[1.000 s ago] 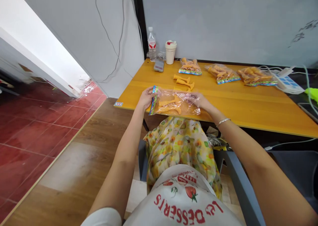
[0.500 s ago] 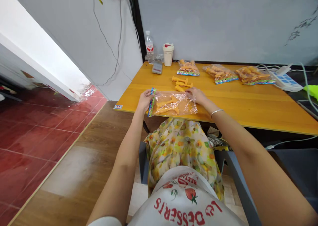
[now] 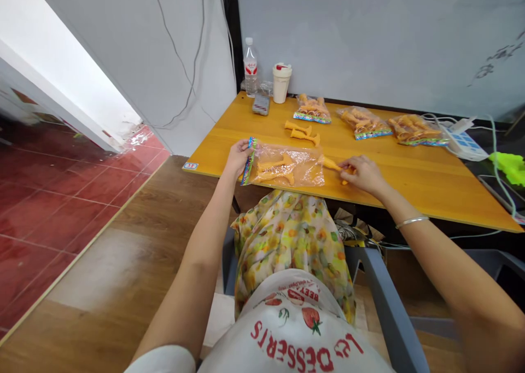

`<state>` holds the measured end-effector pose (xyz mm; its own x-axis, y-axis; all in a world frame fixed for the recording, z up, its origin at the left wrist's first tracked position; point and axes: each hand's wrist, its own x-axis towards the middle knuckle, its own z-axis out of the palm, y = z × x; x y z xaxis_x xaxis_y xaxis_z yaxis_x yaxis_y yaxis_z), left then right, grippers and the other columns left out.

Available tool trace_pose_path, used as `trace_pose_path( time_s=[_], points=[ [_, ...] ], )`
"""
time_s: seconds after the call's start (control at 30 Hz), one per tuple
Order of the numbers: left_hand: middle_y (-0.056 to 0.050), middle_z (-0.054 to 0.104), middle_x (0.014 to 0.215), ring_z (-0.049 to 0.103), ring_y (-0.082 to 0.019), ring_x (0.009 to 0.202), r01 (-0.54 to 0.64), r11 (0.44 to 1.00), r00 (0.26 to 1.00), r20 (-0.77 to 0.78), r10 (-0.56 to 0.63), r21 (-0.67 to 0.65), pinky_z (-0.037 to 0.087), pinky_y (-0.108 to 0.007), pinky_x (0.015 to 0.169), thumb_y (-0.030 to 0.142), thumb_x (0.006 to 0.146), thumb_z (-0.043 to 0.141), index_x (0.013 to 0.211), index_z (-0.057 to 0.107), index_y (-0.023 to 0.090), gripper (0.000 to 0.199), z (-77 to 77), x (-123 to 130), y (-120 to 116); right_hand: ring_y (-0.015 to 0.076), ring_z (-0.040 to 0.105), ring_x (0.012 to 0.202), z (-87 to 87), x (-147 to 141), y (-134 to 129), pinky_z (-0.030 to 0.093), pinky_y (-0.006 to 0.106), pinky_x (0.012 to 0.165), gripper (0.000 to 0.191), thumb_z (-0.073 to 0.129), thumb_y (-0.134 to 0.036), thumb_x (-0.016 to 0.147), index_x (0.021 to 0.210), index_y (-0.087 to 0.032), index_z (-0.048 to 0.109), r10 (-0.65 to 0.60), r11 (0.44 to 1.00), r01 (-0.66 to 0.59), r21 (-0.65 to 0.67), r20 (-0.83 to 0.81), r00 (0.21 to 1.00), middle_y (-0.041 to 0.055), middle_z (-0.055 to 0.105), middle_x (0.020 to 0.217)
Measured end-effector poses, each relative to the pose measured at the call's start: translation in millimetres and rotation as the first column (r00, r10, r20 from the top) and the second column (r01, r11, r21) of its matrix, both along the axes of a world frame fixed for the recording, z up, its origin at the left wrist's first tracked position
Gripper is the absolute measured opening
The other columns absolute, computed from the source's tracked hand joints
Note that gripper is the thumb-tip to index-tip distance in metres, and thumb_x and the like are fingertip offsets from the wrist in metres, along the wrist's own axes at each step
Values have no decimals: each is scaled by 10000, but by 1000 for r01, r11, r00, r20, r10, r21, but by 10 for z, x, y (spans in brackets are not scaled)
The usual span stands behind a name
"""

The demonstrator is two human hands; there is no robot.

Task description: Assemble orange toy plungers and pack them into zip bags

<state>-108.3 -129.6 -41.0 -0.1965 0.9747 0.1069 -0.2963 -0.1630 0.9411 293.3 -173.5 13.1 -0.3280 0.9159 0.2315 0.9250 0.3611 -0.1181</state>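
Left hand (image 3: 239, 155) pinches the colorful header of a clear bag (image 3: 309, 168), two orange hammer-shaped pieces (image 3: 274, 170) inside, at the wooden surface's (image 3: 414, 184) near edge. Right hand (image 3: 361, 173), fingers closed around a third orange piece (image 3: 330, 163), is at the bag's other end. Beyond lie two loose pieces (image 3: 303, 132), then three filled bags (image 3: 364, 122), a white cup (image 3: 281, 84) and a water bottle (image 3: 250, 69).

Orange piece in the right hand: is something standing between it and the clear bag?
Nothing visible stands between the orange piece and the clear bag in the left hand; its tip reaches the bag's right end.
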Motion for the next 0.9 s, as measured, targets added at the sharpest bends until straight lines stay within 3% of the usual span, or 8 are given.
trace_pose_path(
  time_s=[0.13,0.3,0.57,0.73,0.83,0.9],
  points=[
    [-15,761,797,714,-146,757,-12,1000,1000,14,12,-23,556,-271,794,65,653,675,867,637,173,242,35,21,-26,325,569,1035,-2,-469,-55,433,468,923,264,606,-337,823,1007,-205,742,111,993,-109,37,-59,992,105,745,973],
    [-13,752,819,707,-148,740,-13,999,1000,25,14,-31,576,-302,793,89,660,698,871,635,175,236,59,43,-62,355,521,1111,-53,-1125,101,420,508,968,261,603,-378,885,1024,-189,717,230,970,-217,109,-117,966,133,709,1059],
    [-37,766,868,701,-147,721,-17,998,999,27,18,-65,568,-288,747,96,688,722,961,621,177,302,63,27,-49,313,558,1099,-201,-1612,357,442,486,1019,248,528,-322,948,1050,-182,707,401,914,-385,126,-143,905,152,669,1131],
    [13,704,749,632,-108,612,-25,998,999,30,27,-63,539,-250,674,92,714,698,955,591,179,277,81,40,-47,301,627,1103,-193,-1789,523,471,476,1021,264,483,-278,960,1048,-183,713,304,952,-302,42,-221,927,159,693,1136],
    [15,684,789,654,-118,661,-53,995,996,61,58,-82,565,-283,745,95,731,706,1013,556,186,332,63,34,-28,293,628,1180,-219,-1764,558,466,453,1055,272,483,-285,963,1093,-173,694,168,982,-185,-21,-336,927,163,693,1216],
    [2,682,867,687,-131,761,-79,992,993,78,86,-96,568,-299,826,78,743,693,1050,540,194,363,41,24,-6,287,630,1195,-259,-1688,553,472,448,1063,297,508,-326,951,1134,-159,672,92,989,-136,-61,-470,878,170,689,1249]
  ],
)
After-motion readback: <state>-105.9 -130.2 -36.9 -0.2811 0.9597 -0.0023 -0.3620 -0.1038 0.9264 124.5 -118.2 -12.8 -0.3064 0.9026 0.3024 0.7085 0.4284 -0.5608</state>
